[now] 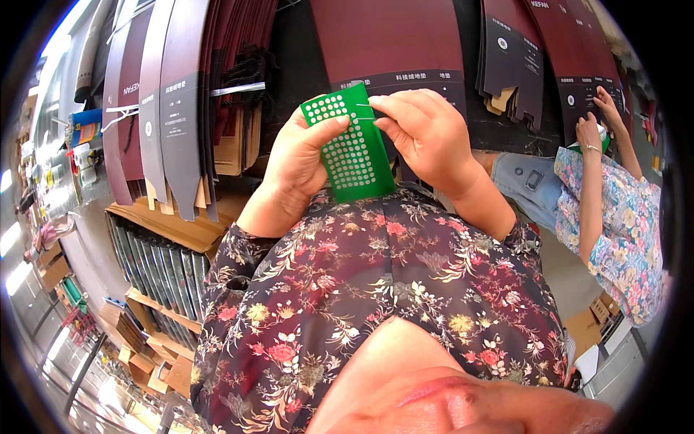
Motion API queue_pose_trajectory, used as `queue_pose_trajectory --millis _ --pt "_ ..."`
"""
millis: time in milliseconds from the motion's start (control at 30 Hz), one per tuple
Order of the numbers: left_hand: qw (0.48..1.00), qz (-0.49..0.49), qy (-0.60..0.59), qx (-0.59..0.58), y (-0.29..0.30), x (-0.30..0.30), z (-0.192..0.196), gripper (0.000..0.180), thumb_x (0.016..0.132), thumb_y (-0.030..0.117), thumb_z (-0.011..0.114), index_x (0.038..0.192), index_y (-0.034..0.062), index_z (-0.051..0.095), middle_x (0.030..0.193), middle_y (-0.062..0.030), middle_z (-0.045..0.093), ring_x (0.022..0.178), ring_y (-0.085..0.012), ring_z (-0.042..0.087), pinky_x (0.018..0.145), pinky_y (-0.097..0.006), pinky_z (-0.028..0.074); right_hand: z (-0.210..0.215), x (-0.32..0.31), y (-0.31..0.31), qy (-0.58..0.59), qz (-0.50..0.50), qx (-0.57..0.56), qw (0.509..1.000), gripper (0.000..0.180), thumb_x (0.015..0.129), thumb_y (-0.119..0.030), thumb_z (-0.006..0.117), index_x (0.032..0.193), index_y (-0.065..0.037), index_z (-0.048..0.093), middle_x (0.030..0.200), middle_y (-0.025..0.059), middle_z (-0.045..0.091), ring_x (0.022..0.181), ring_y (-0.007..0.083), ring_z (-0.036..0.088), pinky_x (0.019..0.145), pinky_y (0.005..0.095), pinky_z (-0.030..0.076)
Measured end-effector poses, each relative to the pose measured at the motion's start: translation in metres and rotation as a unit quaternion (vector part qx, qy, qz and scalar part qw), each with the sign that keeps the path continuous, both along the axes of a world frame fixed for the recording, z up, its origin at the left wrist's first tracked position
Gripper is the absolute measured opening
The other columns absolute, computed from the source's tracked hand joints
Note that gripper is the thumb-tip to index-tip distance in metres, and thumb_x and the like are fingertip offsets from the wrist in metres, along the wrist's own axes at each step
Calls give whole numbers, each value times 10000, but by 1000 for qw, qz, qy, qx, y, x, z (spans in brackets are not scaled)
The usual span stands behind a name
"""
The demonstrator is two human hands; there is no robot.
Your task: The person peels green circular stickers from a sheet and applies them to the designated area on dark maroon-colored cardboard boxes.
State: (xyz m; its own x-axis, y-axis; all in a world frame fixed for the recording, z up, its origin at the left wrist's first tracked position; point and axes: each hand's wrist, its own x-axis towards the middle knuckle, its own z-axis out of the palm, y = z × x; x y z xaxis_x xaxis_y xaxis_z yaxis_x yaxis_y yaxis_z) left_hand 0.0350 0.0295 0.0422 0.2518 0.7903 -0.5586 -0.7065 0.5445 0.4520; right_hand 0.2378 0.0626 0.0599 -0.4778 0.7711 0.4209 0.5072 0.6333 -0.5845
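Note:
My left hand (295,155) holds a green sheet (382,177) of small round whitish stickers, its thumb lying across the dots near the upper end. The sheet is tilted in front of my chest, above the near edge of the dark table. At the sheet's upper right edge, the thumb and index finger of my right hand (432,134) are pinched together. Two thin white lines run beside those fingertips; whether a sticker is between them is too small to tell. Beyond my hands lies a large maroon panel (390,36) with a dark printed band.
Stacked maroon and grey folded packaging panels (181,87) lie at the left, with more maroon panels (506,61) at the right. A co-worker in a floral shirt (614,210) works at the far right. Below left stands an open cardboard box (170,217) with dark, flat pieces.

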Motion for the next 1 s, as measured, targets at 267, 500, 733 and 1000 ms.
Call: queue_pose_trajectory --millis 267,500,733,1000 --pt "998 48 34 20 -2 8 7 265 873 -56 675 1110 21 587 997 -89 703 889 -177 698 799 -322 592 -2 -7 3 6 -19 45 999 289 724 -86 791 1004 -72 721 919 68 689 797 263 660 688 360 547" --pt "997 51 46 20 -3 10 10 252 879 -54 677 1100 25 586 990 -80 706 894 -165 695 806 -312 584 -2 -8 1 12 -40 73 996 264 717 -70 777 978 -74 734 917 66 704 776 256 674 675 356 545" --pt "999 48 16 14 -3 11 14 209 875 -50 689 1050 40 620 993 -74 712 892 -157 695 818 -305 572 -3 -10 -1 3 -56 112 992 269 688 -59 766 955 -79 739 908 64 708 770 240 681 666 347 540" --pt "997 65 26 31 -7 14 14 211 872 -55 691 1042 44 617 988 -70 711 892 -153 693 818 -305 572 -3 -12 -4 5 -72 133 989 263 679 -37 744 938 -79 725 899 55 706 764 232 677 663 337 535"
